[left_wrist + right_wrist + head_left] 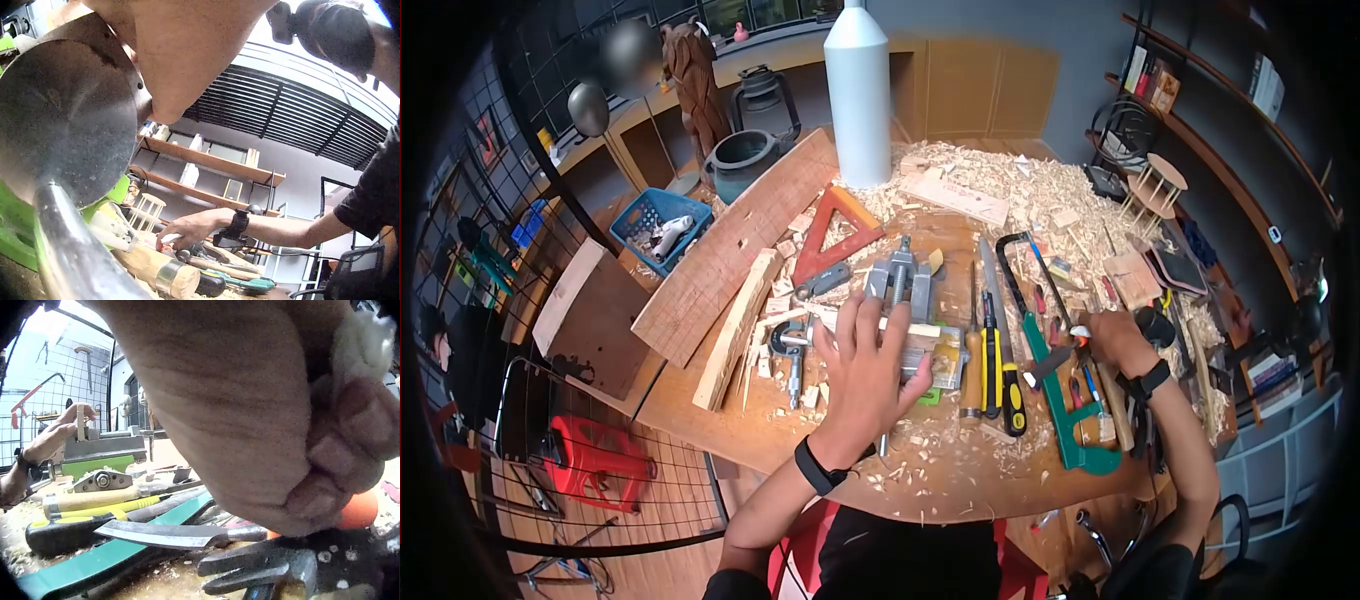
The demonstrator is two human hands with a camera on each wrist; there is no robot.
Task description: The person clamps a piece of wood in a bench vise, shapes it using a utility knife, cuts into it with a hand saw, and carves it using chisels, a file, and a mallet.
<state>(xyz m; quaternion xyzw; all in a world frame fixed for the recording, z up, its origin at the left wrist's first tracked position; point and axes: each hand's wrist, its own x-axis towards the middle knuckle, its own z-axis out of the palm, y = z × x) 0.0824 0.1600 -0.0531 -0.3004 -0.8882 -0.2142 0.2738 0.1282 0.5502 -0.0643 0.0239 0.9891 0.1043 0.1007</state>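
Note:
My left hand [863,365] lies over a thin wood strip [925,330] at the grey bench vise [921,292], fingers spread across the strip and thumb apart on the near side. Seen from the right wrist, the strip [80,422] shows end-on beneath those fingers. The vise's round metal end [69,119] fills the left of the left wrist view. At the tools on the right, my right hand [1112,340] grips a knife [162,537] by its handle, orange showing beside the fingers. Its blade points left above a green saw [1055,400]; the palm hides most of the handle.
A yellow-black saw handle [1013,400], a chisel [971,385] and a hacksaw [1007,265] lie between the hands. A red set square [812,255], long boards [745,235] and a clamp stand left. Wood shavings [1040,200] heap behind, beside a tall white bottle [859,110].

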